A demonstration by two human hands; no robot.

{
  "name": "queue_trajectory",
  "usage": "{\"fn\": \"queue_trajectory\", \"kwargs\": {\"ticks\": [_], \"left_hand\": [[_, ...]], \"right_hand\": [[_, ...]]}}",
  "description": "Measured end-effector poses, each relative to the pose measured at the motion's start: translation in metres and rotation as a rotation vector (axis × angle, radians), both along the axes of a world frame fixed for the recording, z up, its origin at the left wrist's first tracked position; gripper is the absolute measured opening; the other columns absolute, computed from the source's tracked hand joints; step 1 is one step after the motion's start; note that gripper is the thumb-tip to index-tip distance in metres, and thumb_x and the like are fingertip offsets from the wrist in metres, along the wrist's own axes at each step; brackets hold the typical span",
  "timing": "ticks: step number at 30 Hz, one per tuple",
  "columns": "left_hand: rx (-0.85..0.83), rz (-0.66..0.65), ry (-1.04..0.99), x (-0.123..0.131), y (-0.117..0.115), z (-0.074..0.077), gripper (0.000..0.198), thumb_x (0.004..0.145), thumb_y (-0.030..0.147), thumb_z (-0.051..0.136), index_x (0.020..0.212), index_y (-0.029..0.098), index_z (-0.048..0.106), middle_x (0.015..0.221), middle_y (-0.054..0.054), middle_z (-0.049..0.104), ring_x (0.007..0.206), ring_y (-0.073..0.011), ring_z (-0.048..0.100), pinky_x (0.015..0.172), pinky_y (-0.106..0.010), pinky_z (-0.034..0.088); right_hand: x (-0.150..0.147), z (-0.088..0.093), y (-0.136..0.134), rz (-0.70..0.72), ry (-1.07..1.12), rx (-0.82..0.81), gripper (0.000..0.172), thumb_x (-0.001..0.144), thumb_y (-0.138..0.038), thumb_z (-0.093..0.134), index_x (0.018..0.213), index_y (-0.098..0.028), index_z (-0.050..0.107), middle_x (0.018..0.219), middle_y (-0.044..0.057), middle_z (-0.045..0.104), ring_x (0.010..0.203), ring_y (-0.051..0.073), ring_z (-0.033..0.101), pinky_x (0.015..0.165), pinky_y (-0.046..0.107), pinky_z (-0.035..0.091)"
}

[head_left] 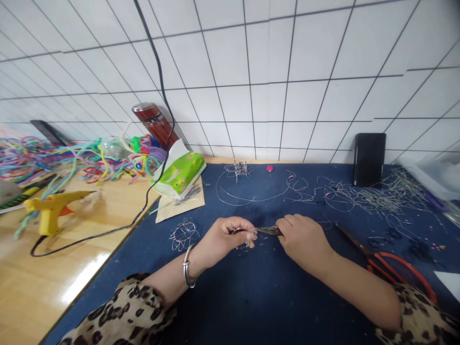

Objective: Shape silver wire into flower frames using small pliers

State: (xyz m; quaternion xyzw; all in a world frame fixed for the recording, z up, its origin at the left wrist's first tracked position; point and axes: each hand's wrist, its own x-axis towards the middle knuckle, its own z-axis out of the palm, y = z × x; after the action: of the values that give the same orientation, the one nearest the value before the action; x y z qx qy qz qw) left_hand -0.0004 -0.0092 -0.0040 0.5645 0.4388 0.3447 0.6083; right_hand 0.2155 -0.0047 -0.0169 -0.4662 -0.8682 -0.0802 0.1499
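Note:
My left hand (230, 235) pinches a small bent wire piece (247, 244) between thumb and fingers. From the other side, my right hand (300, 235) is wrapped round narrow-nosed pliers (268, 230). The tips of the pliers meet the wire at my left fingertips; their handles are hidden in my palm. A coiled wire shape (184, 235) with small pink bits lies left of my left hand. Farther back stands a little wire frame (240, 168). Beside it lies a pink round piece (270, 168) with a thin wire.
Orange-handled scissors (398, 268) lie right of my right arm. Behind them are tangled wires (381, 194) and a black upright box (369, 159). On the left are a green tissue pack (183, 173), a yellow glue gun (53, 211), its black cord (143, 206), and a red-brown flask (156, 124).

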Motion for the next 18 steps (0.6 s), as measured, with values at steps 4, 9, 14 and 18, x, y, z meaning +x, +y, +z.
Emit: {"fn": "queue_trajectory", "kwargs": {"ticks": [4,9,14,18], "left_hand": [[0.010,-0.041,0.034,-0.001,0.001,0.003,0.013,0.077,0.025,0.063,0.080,0.012,0.065,0.067,-0.004,0.067,0.063,-0.0120,0.058,0.062,-0.023,0.043],[0.098,-0.076,0.124,-0.001,0.001,0.008,0.014,0.078,0.026,0.062,0.079,0.012,0.065,0.068,-0.004,0.067,0.062,-0.0120,0.057,0.061,-0.023,0.042],[0.143,-0.071,0.138,-0.001,0.000,0.007,0.015,0.080,0.027,0.059,0.082,0.013,0.065,0.071,-0.005,0.066,0.066,-0.0128,0.056,0.062,-0.023,0.042],[0.110,-0.060,0.119,-0.001,0.001,0.004,0.016,0.079,0.028,0.060,0.082,0.012,0.065,0.069,-0.005,0.066,0.063,-0.0121,0.055,0.059,-0.023,0.042]], "right_hand": [[0.003,0.007,0.003,0.014,-0.029,0.084,0.026,0.088,-0.023,0.038,0.068,-0.019,0.054,0.062,0.002,0.051,0.064,0.015,0.042,0.060,0.030,0.024],[0.005,0.013,0.005,0.023,-0.051,0.130,0.027,0.089,-0.027,0.038,0.068,-0.019,0.054,0.062,0.003,0.049,0.064,0.015,0.040,0.060,0.031,0.022],[0.004,0.007,0.006,0.009,-0.031,0.029,0.018,0.084,-0.020,0.044,0.069,-0.019,0.054,0.065,0.001,0.052,0.065,0.014,0.043,0.060,0.029,0.024],[0.004,0.005,0.006,0.007,-0.017,-0.031,0.013,0.081,-0.021,0.047,0.070,-0.019,0.054,0.066,0.001,0.054,0.066,0.014,0.046,0.061,0.028,0.026]]}}
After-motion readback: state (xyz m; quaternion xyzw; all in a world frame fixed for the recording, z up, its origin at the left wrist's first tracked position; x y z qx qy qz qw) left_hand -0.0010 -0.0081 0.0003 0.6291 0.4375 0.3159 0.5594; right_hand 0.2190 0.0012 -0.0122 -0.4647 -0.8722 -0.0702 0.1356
